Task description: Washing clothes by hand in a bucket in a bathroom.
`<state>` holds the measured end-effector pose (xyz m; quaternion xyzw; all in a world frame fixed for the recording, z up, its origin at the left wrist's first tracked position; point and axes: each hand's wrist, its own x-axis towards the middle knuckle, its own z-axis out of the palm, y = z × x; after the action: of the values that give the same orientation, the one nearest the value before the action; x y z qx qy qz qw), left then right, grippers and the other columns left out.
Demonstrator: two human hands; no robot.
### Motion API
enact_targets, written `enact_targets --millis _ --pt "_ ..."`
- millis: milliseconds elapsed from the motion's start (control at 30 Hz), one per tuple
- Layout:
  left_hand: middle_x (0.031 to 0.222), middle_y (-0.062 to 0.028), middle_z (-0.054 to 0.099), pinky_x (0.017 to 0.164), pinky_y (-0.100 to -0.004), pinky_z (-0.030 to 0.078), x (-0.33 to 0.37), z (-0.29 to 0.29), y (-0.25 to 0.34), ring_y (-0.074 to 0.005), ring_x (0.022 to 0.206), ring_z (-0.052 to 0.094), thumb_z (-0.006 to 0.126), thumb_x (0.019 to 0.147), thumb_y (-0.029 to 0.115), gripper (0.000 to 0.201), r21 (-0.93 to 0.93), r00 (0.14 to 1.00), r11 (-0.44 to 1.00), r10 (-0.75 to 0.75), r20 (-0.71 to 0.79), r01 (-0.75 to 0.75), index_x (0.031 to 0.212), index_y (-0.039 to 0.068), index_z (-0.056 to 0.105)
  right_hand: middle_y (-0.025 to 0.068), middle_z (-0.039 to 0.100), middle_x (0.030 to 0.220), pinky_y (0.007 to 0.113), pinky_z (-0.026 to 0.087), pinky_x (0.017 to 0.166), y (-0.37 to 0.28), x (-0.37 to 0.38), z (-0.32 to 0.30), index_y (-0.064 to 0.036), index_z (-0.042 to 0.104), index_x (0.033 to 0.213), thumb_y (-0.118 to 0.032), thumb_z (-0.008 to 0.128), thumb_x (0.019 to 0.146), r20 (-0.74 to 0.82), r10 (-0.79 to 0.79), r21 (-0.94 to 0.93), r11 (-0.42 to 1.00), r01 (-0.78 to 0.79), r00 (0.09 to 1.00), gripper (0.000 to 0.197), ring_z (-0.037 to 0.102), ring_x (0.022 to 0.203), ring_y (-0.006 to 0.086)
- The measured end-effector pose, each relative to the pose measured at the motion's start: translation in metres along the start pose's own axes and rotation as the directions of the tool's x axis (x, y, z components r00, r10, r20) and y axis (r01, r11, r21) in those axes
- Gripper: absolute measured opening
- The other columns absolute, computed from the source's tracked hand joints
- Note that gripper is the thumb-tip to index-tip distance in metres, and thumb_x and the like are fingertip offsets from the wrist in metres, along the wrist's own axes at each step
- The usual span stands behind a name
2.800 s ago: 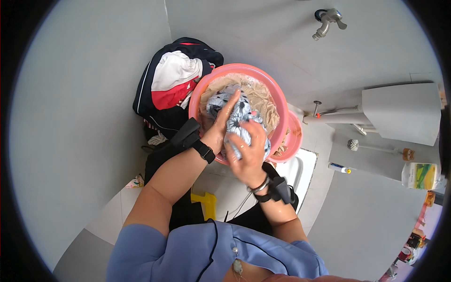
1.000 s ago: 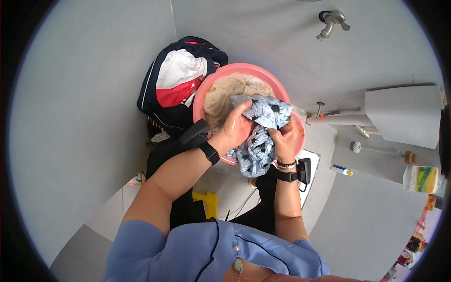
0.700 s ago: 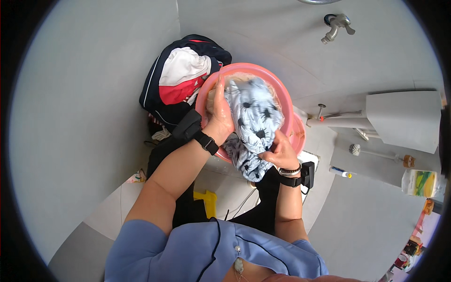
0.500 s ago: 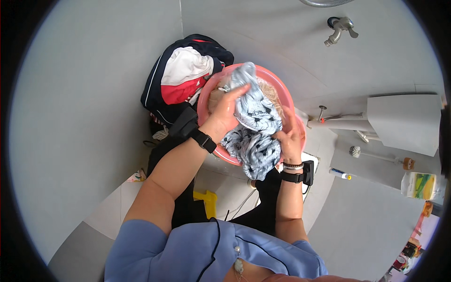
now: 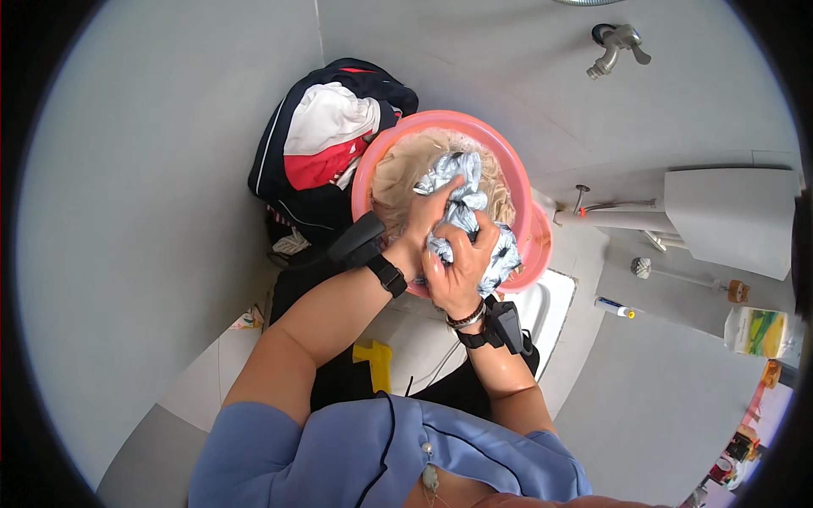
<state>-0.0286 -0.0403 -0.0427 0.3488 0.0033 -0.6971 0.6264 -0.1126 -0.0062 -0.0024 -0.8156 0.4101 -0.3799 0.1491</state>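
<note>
Wet work over a round pink basin (image 5: 362,182). Patterned cloth (image 5: 464,212), pale blue with dark flower-like marks, is bunched in both hands above the basin, its far end over the middle, its near end by the basin's near right rim; whether it touches that rim, cannot tell.

Left hand (image 5: 419,227): grasping the bunch from the left side, thumb laid across the top, other fingers mostly hidden beneath the cloth. Right hand (image 5: 457,269): fingers bent and pressed into the near part of the same bunch, knuckles up, close against the left hand.

Beige cloth (image 5: 398,173) fills the basin under the hands, suds (image 5: 457,140) along its far edge. Second pink basin (image 5: 539,245) sits partly hidden under the right rim. Dark clothes (image 5: 275,169) lie heaped just beyond the left rim.

Handling, as judged: thin, limp, light fabric made heavier by water; likely slick with soap, hardly fragile, apt to slide or sag at loose ends. Best hold seems a full fistful of the gathered folds, one hand at each end of the bunch, rather than a pinch at the hem
</note>
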Motion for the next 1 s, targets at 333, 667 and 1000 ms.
enact_targets --millis 333,667,1000 --pt "0.099 -0.0043 0.059 0.077 -0.0290 0.046 0.000 -0.005 -0.015 -0.0155 0.087 0.058 0.057 0.082 0.028 0.032 -0.065 0.993 0.991 -0.117 0.015 0.118 0.105 0.007 0.055 0.0174 0.047 0.075 0.037 0.038 0.063 0.059 -0.002 0.002 0.0009 0.051 0.071 -0.005 0.053 0.077 -0.046 0.317 0.203 0.931 -0.302 0.947 0.008 0.047 0.071 0.0331" --pt "0.082 -0.0035 0.060 0.060 -0.0264 0.047 -0.005 -0.001 -0.014 -0.0113 0.068 0.057 0.053 0.082 0.028 0.027 0.163 0.984 0.971 -0.177 0.004 0.174 0.092 0.003 0.059 0.0173 0.049 0.079 0.036 0.040 0.064 0.046 -0.005 0.000 -0.0006 0.050 0.065 -0.005 0.058 0.073 0.006 0.268 0.140 0.954 -0.266 0.963 0.012 0.048 0.070 0.0312" --pt "0.090 -0.0053 0.059 0.074 -0.0268 0.046 -0.003 0.003 0.002 -0.0135 0.081 0.057 0.051 0.082 0.025 0.028 0.122 0.983 0.986 -0.132 0.131 0.116 0.098 0.002 0.056 0.0121 0.049 0.110 0.029 0.037 0.087 0.048 0.019 -0.032 -0.0006 0.047 0.112 -0.004 0.059 0.068 0.295 0.455 0.558 0.632 -0.538 0.840 0.045 0.047 0.102 0.0187"
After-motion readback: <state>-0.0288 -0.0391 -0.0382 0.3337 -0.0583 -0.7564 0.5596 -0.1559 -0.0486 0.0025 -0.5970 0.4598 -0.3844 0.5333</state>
